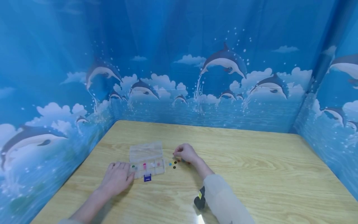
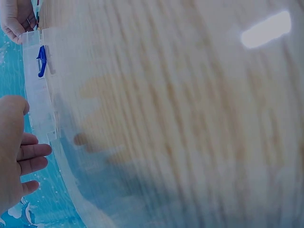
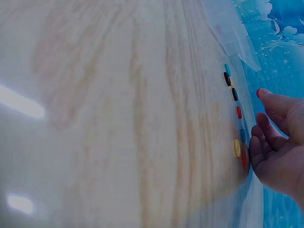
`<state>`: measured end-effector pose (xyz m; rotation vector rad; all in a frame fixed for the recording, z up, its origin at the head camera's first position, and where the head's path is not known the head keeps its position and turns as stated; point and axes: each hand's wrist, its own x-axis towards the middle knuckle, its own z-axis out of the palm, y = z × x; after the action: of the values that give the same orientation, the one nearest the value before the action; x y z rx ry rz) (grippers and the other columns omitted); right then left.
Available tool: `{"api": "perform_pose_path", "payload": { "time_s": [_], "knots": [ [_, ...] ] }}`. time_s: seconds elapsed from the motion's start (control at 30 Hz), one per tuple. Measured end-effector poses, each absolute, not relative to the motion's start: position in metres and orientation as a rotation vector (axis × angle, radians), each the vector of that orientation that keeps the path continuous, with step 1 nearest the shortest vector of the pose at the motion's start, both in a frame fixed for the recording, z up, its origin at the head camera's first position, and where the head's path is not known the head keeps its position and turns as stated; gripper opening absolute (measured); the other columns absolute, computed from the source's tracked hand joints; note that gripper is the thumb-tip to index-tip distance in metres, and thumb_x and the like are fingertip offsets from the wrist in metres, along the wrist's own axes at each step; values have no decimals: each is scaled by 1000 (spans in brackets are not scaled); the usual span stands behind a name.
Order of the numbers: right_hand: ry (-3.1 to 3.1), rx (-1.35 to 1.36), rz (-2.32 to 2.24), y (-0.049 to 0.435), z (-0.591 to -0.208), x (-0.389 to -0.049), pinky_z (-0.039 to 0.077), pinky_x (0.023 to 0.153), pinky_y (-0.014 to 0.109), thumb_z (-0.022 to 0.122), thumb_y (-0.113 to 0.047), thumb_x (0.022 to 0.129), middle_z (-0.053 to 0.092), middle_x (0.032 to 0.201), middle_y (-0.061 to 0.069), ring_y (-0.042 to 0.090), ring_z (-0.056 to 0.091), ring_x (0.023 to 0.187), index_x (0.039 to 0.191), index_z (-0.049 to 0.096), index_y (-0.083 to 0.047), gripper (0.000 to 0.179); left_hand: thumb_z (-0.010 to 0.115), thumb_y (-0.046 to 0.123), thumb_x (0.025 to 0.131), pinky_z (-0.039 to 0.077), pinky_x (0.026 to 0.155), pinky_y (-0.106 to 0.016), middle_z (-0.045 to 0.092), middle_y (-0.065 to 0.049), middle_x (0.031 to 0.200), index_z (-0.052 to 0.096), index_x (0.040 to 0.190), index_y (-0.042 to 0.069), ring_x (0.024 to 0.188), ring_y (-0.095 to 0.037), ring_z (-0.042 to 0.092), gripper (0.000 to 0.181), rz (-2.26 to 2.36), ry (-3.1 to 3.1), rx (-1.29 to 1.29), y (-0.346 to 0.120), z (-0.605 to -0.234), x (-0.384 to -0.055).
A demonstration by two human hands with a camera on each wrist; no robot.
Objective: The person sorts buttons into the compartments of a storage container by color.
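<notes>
A clear plastic compartment box [image 1: 137,173] lies with its lid [image 1: 146,150] folded back on the table; a few small coloured pieces sit in its compartments. My left hand [image 1: 118,178] rests at the box's left end, fingers extended and thumb by the front corner. In the left wrist view, that hand [image 2: 14,154] shows its fingers apart beside the box. My right hand [image 1: 186,153] pinches a small red disc [image 3: 258,92] between thumb and fingertip, above the loose discs. These include a light blue disc [image 1: 170,164], a black disc [image 1: 174,167] and a yellow disc [image 3: 237,148].
A blue clasp [image 1: 147,177] sticks out from the box's front. The wood-grain table [image 1: 265,174] runs to a dolphin-print curtain [image 1: 167,77] on the left, back and right. A black strap-like object [image 1: 199,200] lies beside the right sleeve [image 1: 226,199].
</notes>
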<state>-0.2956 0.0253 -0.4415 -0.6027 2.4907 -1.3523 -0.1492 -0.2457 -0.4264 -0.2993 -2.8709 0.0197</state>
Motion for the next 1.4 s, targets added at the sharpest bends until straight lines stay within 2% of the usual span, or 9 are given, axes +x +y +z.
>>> {"api": "perform_pose_path", "payload": {
  "time_s": [0.3,0.57,1.03,1.27,1.4],
  "knots": [
    [2432,-603,-1411,25,-437,-298,45,62,28,62,-16,89,61,84,0,15,53,73,88,66,-7,10,57,29,89,36,89,-55,60,-22,103,58,106,-7,101,-37,53,39,31,-2862,-308,-246,-425,-150],
    [2398,-596,-1467,22,-438,-299,43,57,27,64,-19,88,59,79,3,15,50,67,87,65,-7,11,57,29,89,35,90,-56,60,-23,105,57,108,-7,102,-38,52,41,23,-2874,-301,-247,-423,-148],
    [2369,-670,-1464,13,-428,-291,44,63,26,61,-16,90,61,88,1,13,53,76,90,65,-5,11,56,29,89,34,91,-56,59,-22,106,57,108,-7,104,-38,52,40,24,-2893,-285,-249,-424,-148],
    [2313,-718,-1481,5,-427,-286,44,53,25,62,-17,89,63,89,3,14,50,64,87,65,-6,12,56,29,89,34,91,-56,60,-22,105,57,107,-6,103,-38,52,40,25,-2888,-289,-249,-425,-148],
    [2346,-812,-1470,2,-426,-282,43,54,25,62,-17,89,62,85,0,13,51,66,83,65,-8,11,56,29,89,35,91,-55,60,-21,104,57,105,-6,102,-37,53,38,17,-2879,-304,-248,-426,-149]
  ]
}}
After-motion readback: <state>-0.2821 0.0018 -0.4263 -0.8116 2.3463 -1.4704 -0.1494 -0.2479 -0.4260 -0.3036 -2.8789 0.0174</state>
